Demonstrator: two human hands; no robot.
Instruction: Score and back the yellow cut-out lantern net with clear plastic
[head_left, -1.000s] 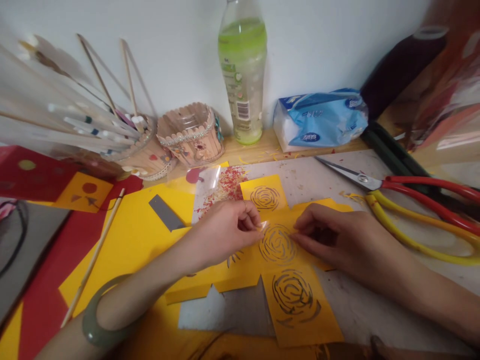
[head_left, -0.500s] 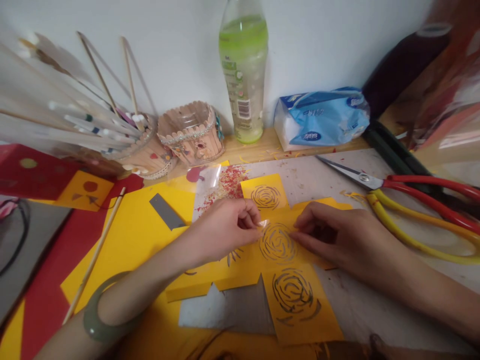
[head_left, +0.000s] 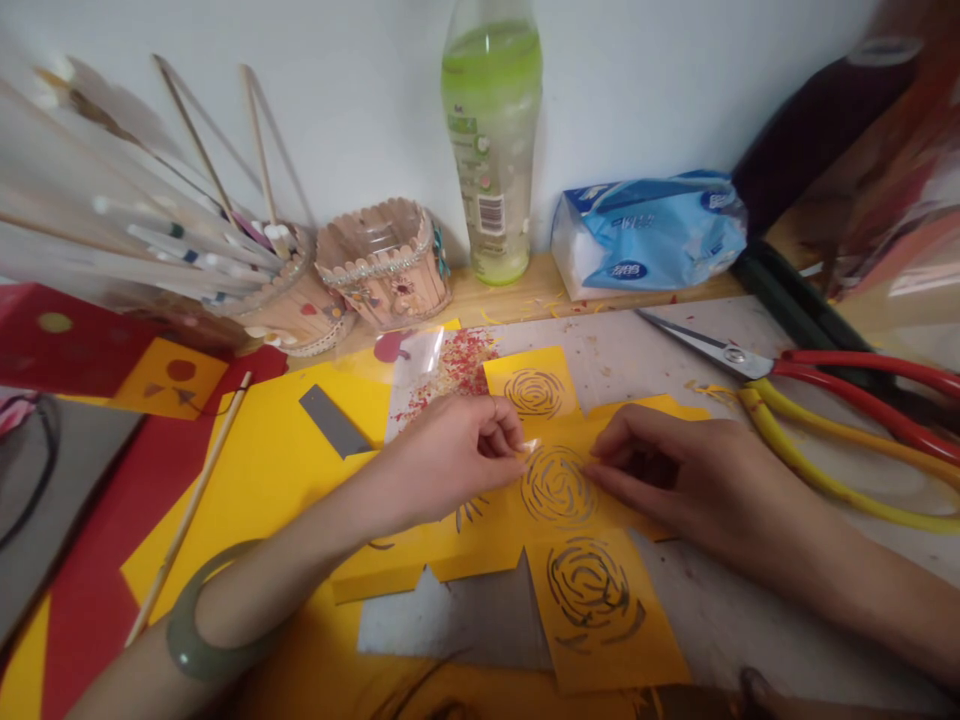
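Observation:
A yellow paper cut-out [head_left: 495, 520] with several square panels lies on the work surface, and rose-like patterns are cut through it. Over its middle rose, my left hand [head_left: 465, 455] pinches a small shiny piece of clear film [head_left: 531, 447] between thumb and fingers. My right hand [head_left: 667, 465] is also closed in a pinch, at the right edge of the same rose. Whatever lies between its fingertips is too small to make out. Part of the paper is hidden beneath both hands.
Large scissors [head_left: 757, 365] lie open at the right. A green-topped bottle [head_left: 491, 170], a tissue pack [head_left: 652, 235] and a wooden-stick basket [head_left: 386, 270] stand along the wall. At left are a thin stick [head_left: 191, 505], a grey strip [head_left: 330, 420] and yellow sheets [head_left: 277, 450].
The view has shifted very slightly. Both hands keep the same pinched pose over the middle rose, and the paper has not visibly moved.

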